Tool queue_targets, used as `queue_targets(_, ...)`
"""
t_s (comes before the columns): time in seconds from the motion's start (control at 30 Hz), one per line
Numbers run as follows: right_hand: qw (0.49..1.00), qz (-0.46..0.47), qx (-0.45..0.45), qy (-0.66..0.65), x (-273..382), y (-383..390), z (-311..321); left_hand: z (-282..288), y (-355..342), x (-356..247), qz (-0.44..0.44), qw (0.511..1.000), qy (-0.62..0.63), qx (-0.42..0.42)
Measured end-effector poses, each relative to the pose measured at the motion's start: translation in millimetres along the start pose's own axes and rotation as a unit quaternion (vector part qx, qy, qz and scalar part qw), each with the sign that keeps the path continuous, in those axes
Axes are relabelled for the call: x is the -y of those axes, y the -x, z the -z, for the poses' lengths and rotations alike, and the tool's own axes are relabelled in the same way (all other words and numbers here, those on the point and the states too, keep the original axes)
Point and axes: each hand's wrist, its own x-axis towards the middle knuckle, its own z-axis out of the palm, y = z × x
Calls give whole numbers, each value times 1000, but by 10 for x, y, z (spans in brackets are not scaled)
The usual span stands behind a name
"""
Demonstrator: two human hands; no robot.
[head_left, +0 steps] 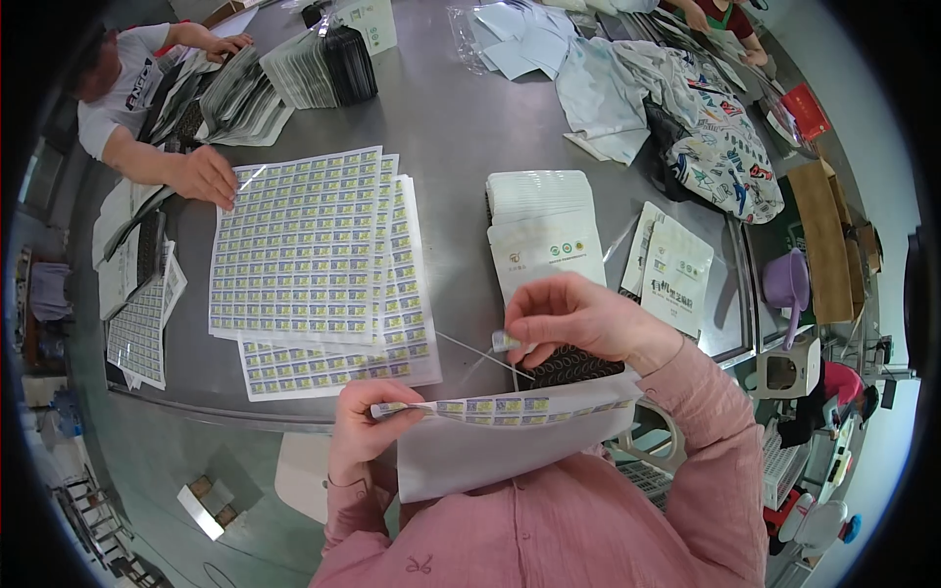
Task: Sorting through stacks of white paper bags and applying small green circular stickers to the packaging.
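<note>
My left hand (377, 416) pinches the top end of a label sheet (510, 449), mostly white backing with a strip of small yellow-and-purple labels, held against my body at the table's near edge. My right hand (569, 318) holds a small label (502, 341) between thumb and fingers, above a pile of pouches (539, 245), white with dark patterned parts showing below. A thin pale rod or strip (461, 343) lies just left of that hand. Stacked sheets of the same labels (294, 245) lie on the steel table (461, 118) to the left.
A co-worker's hand (206, 176) rests at the sheets' upper left, beside pouch stacks (304, 73). Another person (720, 20) is at the far right. Loose pouches (671, 269), clothing (720, 157), cardboard (823, 240) and a purple scoop (784, 289) are on the right. A stool (784, 367) stands below.
</note>
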Motion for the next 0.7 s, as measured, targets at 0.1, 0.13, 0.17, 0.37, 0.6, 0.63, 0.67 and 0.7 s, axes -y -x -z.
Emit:
queue_targets(0.1, 978, 40, -146, 145, 8, -97, 320, 13, 15, -5, 16, 1000, -6, 1)
queue_targets(0.13, 945, 64, -226, 227, -36, -136, 457, 11, 9, -11, 20, 1000, -2, -1)
queue_targets(0.17, 955, 58, -217, 192, -58, -156, 520, 12, 5, -18, 19, 1000, -1, -1)
queue_targets(0.37, 940, 56, -197, 273, -90, -317, 445, 23, -3, 2, 33, 999, -32, -5)
queue_targets(0.6, 941, 38, -198, 272, -69, -350, 405, 20, -1, 30, 22, 1000, -14, -3)
queue_targets(0.63, 940, 42, -197, 274, -79, -358, 419, 16, -14, 30, 28, 999, -17, 1)
queue_targets(0.67, 940, 46, -195, 275, -89, -363, 431, 10, -26, 25, 29, 999, -17, 2)
queue_targets(0.7, 940, 46, -195, 277, -79, -366, 416, 15, -23, 15, 28, 999, -23, 2)
